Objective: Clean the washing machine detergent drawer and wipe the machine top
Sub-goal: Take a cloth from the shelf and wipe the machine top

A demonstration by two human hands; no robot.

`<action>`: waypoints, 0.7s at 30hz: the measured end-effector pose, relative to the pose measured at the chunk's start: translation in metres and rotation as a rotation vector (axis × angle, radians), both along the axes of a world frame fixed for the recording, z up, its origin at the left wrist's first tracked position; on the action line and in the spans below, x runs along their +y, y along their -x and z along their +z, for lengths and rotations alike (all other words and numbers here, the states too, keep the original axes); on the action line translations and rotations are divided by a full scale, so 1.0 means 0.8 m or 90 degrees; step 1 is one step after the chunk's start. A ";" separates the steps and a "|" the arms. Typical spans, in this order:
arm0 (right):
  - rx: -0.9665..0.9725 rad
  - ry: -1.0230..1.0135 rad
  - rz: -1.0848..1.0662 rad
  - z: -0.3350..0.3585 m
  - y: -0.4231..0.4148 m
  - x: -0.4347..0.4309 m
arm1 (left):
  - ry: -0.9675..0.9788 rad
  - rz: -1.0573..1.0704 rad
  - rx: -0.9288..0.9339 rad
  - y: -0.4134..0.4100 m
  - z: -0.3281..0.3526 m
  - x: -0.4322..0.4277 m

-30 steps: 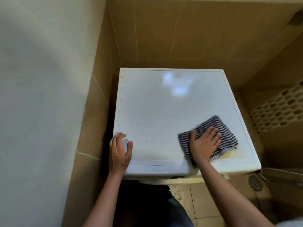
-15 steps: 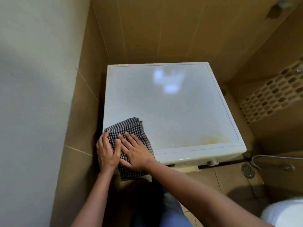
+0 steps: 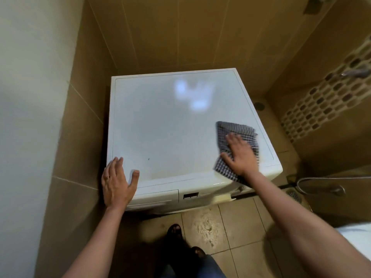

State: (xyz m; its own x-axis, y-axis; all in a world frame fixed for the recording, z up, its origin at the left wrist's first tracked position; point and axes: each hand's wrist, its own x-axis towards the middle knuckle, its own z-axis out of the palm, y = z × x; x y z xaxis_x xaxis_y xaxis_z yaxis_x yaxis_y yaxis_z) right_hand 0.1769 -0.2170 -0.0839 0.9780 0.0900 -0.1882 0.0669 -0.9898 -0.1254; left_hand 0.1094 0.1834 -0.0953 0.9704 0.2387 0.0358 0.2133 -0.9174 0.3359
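Note:
A white washing machine (image 3: 170,125) stands in a tiled corner, its flat top facing me. A dark checked cloth (image 3: 230,133) lies on the top near the front right corner. My right hand (image 3: 240,155) presses flat on the cloth with straight fingers. My left hand (image 3: 117,181) rests on the front left corner of the top, fingers spread, a ring on one finger. The detergent drawer front (image 3: 154,197) is at the front left, under my left hand, and looks pushed in. A yellowish stain shows beside the cloth's right edge.
Brown tiled walls close in at the left, back and right. A floor drain (image 3: 294,194) and a metal hose (image 3: 321,183) lie on the floor at the right. My feet (image 3: 186,243) stand on stained floor tiles in front of the machine.
My right hand has swept the cloth from the front left corner across to the front right. My left hand has come off the cloth and stays on the left corner.

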 end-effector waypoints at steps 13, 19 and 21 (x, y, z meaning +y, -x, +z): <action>-0.197 -0.175 -0.348 -0.047 0.120 0.084 | 0.054 -0.006 -0.063 -0.006 -0.006 -0.001; -0.218 -0.161 -0.055 -0.068 0.157 0.278 | 0.219 -0.023 -0.143 -0.002 -0.009 0.012; -0.231 -0.095 0.088 -0.083 0.166 0.321 | 0.249 -0.027 -0.154 0.001 -0.009 0.017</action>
State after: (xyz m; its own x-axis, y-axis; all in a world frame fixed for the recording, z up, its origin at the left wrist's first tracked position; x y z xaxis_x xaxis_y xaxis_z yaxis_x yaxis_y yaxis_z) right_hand 0.0439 0.0395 -0.1504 0.9553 0.2254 0.1913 0.2642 -0.9412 -0.2103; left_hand 0.1083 0.1967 -0.1029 0.9545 0.2397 0.1775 0.0514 -0.7184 0.6938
